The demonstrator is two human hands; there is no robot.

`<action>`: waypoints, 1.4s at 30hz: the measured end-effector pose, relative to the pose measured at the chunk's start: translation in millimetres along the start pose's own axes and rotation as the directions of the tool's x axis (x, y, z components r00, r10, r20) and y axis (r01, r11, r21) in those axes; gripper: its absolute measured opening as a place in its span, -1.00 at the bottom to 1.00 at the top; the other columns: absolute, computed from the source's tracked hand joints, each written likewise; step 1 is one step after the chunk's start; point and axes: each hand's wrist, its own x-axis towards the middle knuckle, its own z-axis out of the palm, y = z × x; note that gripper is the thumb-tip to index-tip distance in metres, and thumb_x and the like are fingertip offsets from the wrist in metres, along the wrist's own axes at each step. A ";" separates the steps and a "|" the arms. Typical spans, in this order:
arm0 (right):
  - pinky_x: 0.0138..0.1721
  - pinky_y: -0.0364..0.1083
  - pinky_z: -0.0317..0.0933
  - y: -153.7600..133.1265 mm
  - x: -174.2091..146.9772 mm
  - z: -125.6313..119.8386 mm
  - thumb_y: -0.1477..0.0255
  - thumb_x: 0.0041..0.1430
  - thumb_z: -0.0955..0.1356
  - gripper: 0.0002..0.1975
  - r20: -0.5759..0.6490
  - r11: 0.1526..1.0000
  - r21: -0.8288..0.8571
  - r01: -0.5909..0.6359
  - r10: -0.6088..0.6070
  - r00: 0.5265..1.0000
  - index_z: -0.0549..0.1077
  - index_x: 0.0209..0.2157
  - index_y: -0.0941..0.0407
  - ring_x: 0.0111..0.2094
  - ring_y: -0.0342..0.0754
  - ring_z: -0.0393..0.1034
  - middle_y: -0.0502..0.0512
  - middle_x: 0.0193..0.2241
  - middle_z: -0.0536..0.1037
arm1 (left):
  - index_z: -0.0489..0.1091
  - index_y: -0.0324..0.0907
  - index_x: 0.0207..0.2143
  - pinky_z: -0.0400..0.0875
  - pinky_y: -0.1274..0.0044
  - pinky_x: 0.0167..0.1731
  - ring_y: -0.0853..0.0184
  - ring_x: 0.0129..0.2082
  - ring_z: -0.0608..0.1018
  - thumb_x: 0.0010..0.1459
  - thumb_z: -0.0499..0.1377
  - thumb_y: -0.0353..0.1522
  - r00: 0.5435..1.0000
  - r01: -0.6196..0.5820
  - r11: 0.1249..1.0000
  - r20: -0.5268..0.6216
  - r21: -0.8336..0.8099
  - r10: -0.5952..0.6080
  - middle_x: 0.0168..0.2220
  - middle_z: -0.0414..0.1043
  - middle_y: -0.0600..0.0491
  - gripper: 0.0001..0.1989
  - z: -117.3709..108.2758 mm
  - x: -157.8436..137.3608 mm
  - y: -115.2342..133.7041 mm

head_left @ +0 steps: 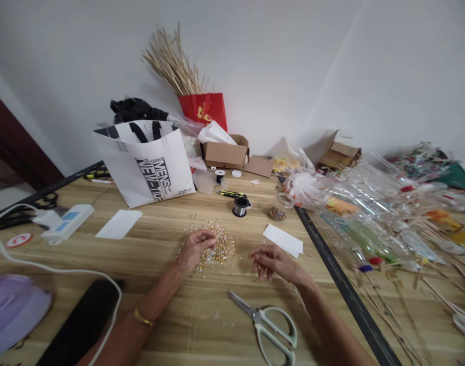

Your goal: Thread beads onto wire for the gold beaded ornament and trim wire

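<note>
Beads (217,243) blur together; left hand (192,249) covers the pile's edge.

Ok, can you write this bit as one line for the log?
left hand: fingers in bead pile | right hand: pinching something tiny, unclear | scissors: lying near | wire spool: behind pile

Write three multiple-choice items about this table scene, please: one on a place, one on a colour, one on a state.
1. Where do the scissors lie?
A. near the right forearm
B. inside the white bag
C. on the cardboard box

2. What colour is the bag that holds the dry stalks?
A. blue
B. red
C. green

3. What is the left hand doing?
A. gripping the scissors
B. resting on the bead pile
C. lifting the spool

Answers: 1 A, they lie on the wood beside that forearm; 2 B, the bag is plainly red; 3 B, its fingers touch the beads.
</note>
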 end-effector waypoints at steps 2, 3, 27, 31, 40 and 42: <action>-0.70 -0.27 0.15 1.1 -0.3 -3.3 0.07 -0.01 0.32 -0.54 -0.006 1.000 -0.020 -0.011 0.011 1.000 0.38 -0.28 0.20 -0.62 -0.18 0.40 0.00 -0.56 0.49 | 0.44 -0.26 -0.51 0.34 0.62 -0.49 0.46 -0.57 0.45 -0.28 0.36 -0.39 1.000 0.006 1.000 -0.014 0.013 -0.005 -0.57 0.46 0.11 -0.78 -0.6 0.7 0.3; -0.71 -0.27 0.15 1.4 -0.3 -4.9 0.08 -0.02 0.33 -0.54 -0.008 0.999 -0.030 -0.013 0.013 1.000 0.38 -0.29 0.20 -0.62 -0.18 0.41 0.00 -0.57 0.48 | 0.44 -0.26 -0.51 0.33 0.62 -0.50 0.46 -0.57 0.45 -0.29 0.36 -0.39 1.000 0.012 1.000 -0.020 0.016 -0.011 -0.57 0.46 0.11 -0.78 -0.9 1.0 0.5; -0.66 -0.27 0.15 -8.0 -11.6 -35.8 0.21 0.13 0.25 -0.68 -0.015 0.977 -0.209 0.037 -0.041 0.999 0.36 -0.25 0.18 -0.55 -0.16 0.44 0.06 -0.46 0.52 | 0.46 -0.25 -0.47 0.35 0.62 -0.46 0.43 -0.52 0.47 -0.22 0.33 -0.40 0.999 -0.001 0.978 0.043 0.207 -0.008 -0.52 0.49 0.08 -0.82 -3.3 -1.2 1.9; -0.65 -0.26 0.17 -2.6 -9.0 -33.5 0.25 0.14 0.24 -0.70 0.024 0.971 -0.237 0.021 -0.016 1.000 0.37 -0.23 0.20 -0.53 -0.14 0.44 0.07 -0.47 0.52 | 0.45 -0.24 -0.47 0.37 0.60 -0.43 0.41 -0.51 0.48 -0.22 0.33 -0.39 0.999 0.006 0.970 0.045 0.241 -0.018 -0.52 0.50 0.08 -0.82 -2.6 -1.9 6.5; -0.55 -0.28 0.19 6.3 -4.6 -17.6 0.42 0.17 0.22 -0.79 0.150 0.959 -0.284 -0.019 0.065 0.987 0.43 -0.25 0.20 -0.40 -0.17 0.41 0.14 -0.33 0.54 | 0.45 -0.24 -0.49 0.37 0.60 -0.44 0.42 -0.53 0.50 -0.25 0.34 -0.39 0.995 0.052 0.987 0.071 0.150 -0.063 -0.56 0.48 0.10 -0.81 -0.2 0.6 12.9; -0.51 -0.27 0.21 6.4 -5.6 -18.1 0.45 0.16 0.22 -0.79 0.158 0.954 -0.299 -0.013 0.063 0.985 0.43 -0.23 0.19 -0.37 -0.17 0.40 0.13 -0.30 0.53 | 0.45 -0.25 -0.49 0.38 0.59 -0.44 0.41 -0.53 0.50 -0.25 0.34 -0.40 0.992 0.066 0.992 0.102 0.112 -0.078 -0.56 0.48 0.09 -0.81 1.6 1.2 11.7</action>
